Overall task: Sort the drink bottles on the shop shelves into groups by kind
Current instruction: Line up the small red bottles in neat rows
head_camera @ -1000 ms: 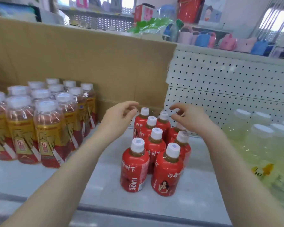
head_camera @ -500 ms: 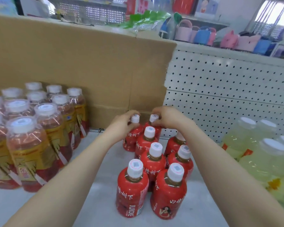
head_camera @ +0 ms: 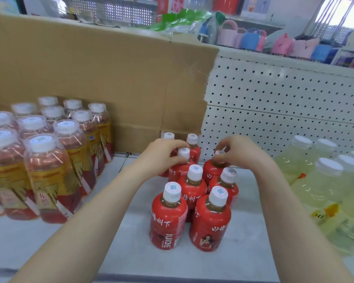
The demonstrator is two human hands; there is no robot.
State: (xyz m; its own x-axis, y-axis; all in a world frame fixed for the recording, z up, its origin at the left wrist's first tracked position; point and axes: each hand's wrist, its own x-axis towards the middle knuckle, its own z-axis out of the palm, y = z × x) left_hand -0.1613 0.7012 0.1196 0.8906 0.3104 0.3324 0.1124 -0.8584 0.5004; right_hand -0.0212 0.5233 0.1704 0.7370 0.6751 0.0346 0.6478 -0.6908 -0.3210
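Both hands have come forward off the rear pair (head_camera: 192,139) of red juice bottles, which now stands free against the cardboard (head_camera: 90,68), and have settled on the next pair. The left hand (head_camera: 161,156) has its fingers (head_camera: 177,144) curled down over the white cap of the left bottle (head_camera: 177,172). The right hand (head_camera: 241,152) pinches the cap of the right bottle (head_camera: 212,170) the same way. All the red bottles stand upright in a tight double file at the middle of the shelf (head_camera: 110,252), between the gold-labelled bottles (head_camera: 47,180) on the left and the pale yellow bottles (head_camera: 325,190) on the right. The main risk is the high grip. Pulled or pushed by the cap alone, a bottle would probably lean rather than slide, and its neighbours stand so close that one tipping could knock the front pair (head_camera: 168,217) over towards the shelf edge. A pinch this light could also slip off a smooth cap if the bottle is lifted. Both forearms reach in from the bottom of the view and converge, wrists bent so the hands come down onto the caps from above, knuckles uppermost.
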